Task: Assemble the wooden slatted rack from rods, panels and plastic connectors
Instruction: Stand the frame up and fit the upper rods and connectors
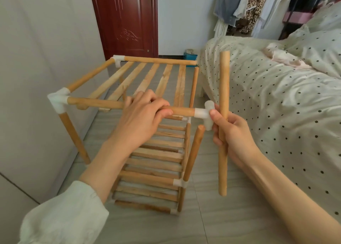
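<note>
Rack (153,151) stands on the tiled floor at centre, mostly built — lower slatted shelves in, top slats laid. Left hand (145,114) grips the front top rod (96,102). Right hand (232,134) holds a loose rod (223,77) upright, thumb on the white connector (204,113) at 3 o'clock. Left to do, I judge: seat the leg (195,149) beneath it and place the loose rod.

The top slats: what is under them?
Under the top slats lies a lower shelf of wooden slats, then grey floor. The left hand, gripping the front rod, covers the part between, so what lies there cannot be seen.
</note>
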The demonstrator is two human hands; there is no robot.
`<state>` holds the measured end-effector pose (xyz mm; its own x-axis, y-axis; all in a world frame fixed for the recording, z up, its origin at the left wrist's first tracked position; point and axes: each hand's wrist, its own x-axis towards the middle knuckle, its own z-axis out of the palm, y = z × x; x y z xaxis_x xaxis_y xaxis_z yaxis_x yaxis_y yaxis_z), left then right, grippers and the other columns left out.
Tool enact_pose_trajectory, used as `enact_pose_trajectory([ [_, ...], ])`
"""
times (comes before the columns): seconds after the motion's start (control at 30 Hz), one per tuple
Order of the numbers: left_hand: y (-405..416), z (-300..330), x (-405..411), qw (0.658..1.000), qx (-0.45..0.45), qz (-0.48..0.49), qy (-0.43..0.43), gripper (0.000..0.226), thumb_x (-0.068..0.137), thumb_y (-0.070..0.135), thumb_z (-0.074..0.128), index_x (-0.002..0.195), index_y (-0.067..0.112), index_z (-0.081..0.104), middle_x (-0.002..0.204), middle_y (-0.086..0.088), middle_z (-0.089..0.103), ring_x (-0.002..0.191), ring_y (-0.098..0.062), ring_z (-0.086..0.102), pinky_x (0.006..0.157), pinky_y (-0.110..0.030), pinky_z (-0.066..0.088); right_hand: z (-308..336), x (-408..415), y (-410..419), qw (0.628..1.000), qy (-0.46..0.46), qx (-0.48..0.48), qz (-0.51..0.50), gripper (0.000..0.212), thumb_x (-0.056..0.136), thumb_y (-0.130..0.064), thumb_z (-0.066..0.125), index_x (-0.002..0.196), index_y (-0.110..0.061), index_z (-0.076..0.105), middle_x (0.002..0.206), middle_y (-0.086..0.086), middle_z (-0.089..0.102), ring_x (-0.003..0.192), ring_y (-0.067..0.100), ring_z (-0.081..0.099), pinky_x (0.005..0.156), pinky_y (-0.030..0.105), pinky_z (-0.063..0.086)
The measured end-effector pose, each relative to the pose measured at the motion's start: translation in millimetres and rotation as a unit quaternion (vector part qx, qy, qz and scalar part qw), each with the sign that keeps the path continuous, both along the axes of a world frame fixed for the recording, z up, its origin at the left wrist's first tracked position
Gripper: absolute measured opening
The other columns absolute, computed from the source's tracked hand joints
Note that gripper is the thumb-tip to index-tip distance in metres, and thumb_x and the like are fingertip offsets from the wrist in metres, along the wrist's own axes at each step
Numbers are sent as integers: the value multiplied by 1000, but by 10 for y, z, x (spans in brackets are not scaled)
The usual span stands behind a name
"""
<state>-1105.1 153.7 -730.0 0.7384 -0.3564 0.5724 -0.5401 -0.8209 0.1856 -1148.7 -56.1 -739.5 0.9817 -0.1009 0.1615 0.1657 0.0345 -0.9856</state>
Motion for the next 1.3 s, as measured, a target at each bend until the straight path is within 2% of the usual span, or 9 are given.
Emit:
enact_pose_trajectory([
  [0.13,-164,-73,-14,999,1,24,-37,41,91,46,32,96,26,68,89,7,49,87,-19,47,69,-27,10,3,46,-85,1000,4,-4,-17,70,80,-34,65,112,24,41,63,5,29,51,14,25,40,22,26],
  [0.2,-209,-76,-43,999,2,24,-48,40,90,44,33,91,25,68,85,5,51,82,-21,49,67,-26,7,-11,38,-103,999,-8,-18,-25,69,81,-32,64,113,23,40,65,8,29,51,16,23,42,26,23],
  [0.33,-250,-62,-67,999,5,26,-42,33,90,39,40,92,23,69,84,5,49,82,-20,45,65,-27,6,-46,19,-104,995,-35,-76,-51,27,91,-21,59,77,2,60,48,-8,37,41,6,29,42,20,27],
  [0.47,-254,-49,-78,998,-10,32,-44,25,91,35,48,93,22,70,85,8,43,84,-20,45,67,-27,8,-30,12,-32,985,-76,-134,-78,42,92,-21,58,51,-33,57,40,-13,37,39,4,32,43,14,28],
  [0.7,-277,-71,-151,998,-15,35,-47,26,89,34,51,94,18,71,84,5,46,83,-25,48,68,-25,8,19,19,-10,984,-34,-145,-102,54,89,-27,62,36,-30,49,37,-15,30,35,3,30,41,11,25],
  [0.93,-165,-138,-144,999,11,29,-40,40,89,45,33,91,24,67,85,10,43,84,-17,42,67,-26,7,38,-45,4,982,9,-173,-80,42,88,-35,63,57,-12,46,35,-14,38,33,2,35,41,14,26],
  [1.1,-145,-86,-136,1000,-15,20,-18,41,88,51,31,100,31,66,93,17,42,91,-3,24,72,-25,10,-77,-128,-78,992,89,69,-61,37,92,-40,55,92,-5,66,66,3,53,44,8,33,37,19,26],
  [1.2,-221,61,-175,1000,-11,2,10,38,90,47,30,115,37,57,104,21,47,109,-7,34,86,-27,13,-238,-225,-129,989,92,107,-33,27,90,-26,57,102,-5,69,86,17,56,49,14,31,37,22,23],
  [1.3,-438,263,-209,996,46,-49,60,40,95,41,31,133,39,42,107,25,46,111,0,40,94,-26,16,-387,-327,-98,989,100,107,5,18,87,-19,61,99,-8,69,82,14,47,51,15,30,38,24,21],
])
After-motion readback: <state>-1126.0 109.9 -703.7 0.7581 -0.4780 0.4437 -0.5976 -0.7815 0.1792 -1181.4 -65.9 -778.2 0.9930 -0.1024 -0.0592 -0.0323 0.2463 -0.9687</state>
